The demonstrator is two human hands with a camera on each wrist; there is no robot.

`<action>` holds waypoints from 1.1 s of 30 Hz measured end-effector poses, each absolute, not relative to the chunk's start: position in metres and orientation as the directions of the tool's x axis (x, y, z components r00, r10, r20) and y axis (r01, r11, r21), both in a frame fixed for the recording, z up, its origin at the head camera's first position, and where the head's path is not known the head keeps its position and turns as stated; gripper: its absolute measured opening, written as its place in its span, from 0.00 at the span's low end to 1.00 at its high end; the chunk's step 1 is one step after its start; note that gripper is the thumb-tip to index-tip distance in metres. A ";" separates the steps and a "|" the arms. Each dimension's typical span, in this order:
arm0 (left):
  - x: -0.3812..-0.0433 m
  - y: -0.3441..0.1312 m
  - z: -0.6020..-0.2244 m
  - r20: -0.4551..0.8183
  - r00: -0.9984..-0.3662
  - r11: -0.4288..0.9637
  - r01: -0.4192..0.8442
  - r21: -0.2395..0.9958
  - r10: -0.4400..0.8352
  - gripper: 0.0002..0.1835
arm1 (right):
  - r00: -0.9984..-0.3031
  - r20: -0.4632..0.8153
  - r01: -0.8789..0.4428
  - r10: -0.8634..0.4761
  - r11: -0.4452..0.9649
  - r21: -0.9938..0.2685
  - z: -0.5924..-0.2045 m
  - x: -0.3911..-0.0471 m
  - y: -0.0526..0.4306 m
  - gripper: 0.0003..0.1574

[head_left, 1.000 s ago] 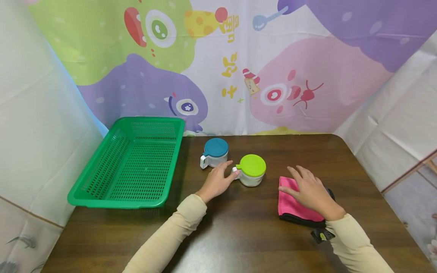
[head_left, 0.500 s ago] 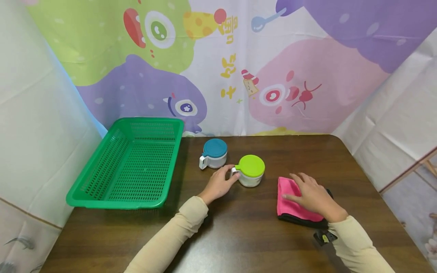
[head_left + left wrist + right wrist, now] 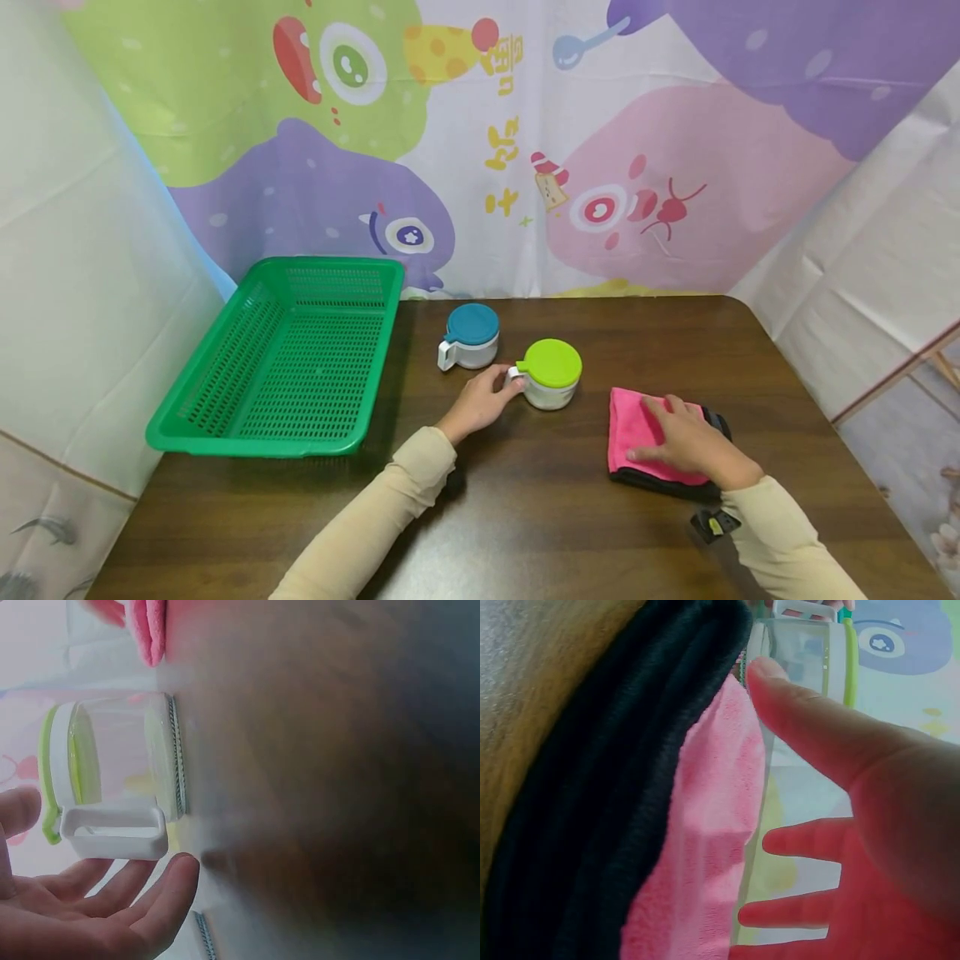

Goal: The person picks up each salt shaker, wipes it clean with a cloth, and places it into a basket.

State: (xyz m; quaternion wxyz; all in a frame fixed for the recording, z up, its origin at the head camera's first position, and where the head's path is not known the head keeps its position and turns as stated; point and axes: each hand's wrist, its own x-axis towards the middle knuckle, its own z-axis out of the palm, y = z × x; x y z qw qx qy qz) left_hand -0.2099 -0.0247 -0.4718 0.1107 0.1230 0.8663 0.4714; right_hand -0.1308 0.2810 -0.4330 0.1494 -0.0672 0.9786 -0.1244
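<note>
We view a lime-lidded clear jar (image 3: 552, 379) standing upright on the wooden worktop (image 3: 525, 521), with the left hand (image 3: 480, 406) just beside it. The relation to note is that of hand to handle: the white handle (image 3: 116, 846) juts from the jar's wall on the left hand's side, so that it, and not the round body, lies nearest to that grip. In the left wrist view we find the long axis of the handle's loop running with the jar's height, upright from the worktop, and the fingers lying across that axis. The left grip is parted, the thumb near the lid and the fingers by the handle's outer bar; we see nothing firmly held, and cannot tell whether a fingertip touches. We judge that a secure hold depends on thumb and fingers meeting across this bar. The right hand (image 3: 688, 442) lies farther off, beyond the jar's opposite side, over a folded pink cloth (image 3: 626, 421) edged in black; its grip is spread, the thumb well apart from the fingers, with nothing visibly held and contact with the cloth unclear. A blue-lidded jar (image 3: 473, 327) stands behind and to the left of the first, and a green basket (image 3: 255, 448) farther left.
</note>
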 end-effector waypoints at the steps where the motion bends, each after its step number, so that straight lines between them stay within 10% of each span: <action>1: -0.211 -0.025 -0.472 -0.087 -0.945 0.522 0.096 0.848 0.314 0.27 | -0.946 -0.276 -0.095 -0.170 0.960 -0.264 -0.434 -0.130 0.282 0.63; 33: -0.219 -0.023 -0.477 -0.252 -0.920 0.281 -0.167 0.945 0.302 0.23 | -0.942 -0.310 -0.061 -0.132 0.972 -0.227 -0.450 -0.134 0.278 0.63</action>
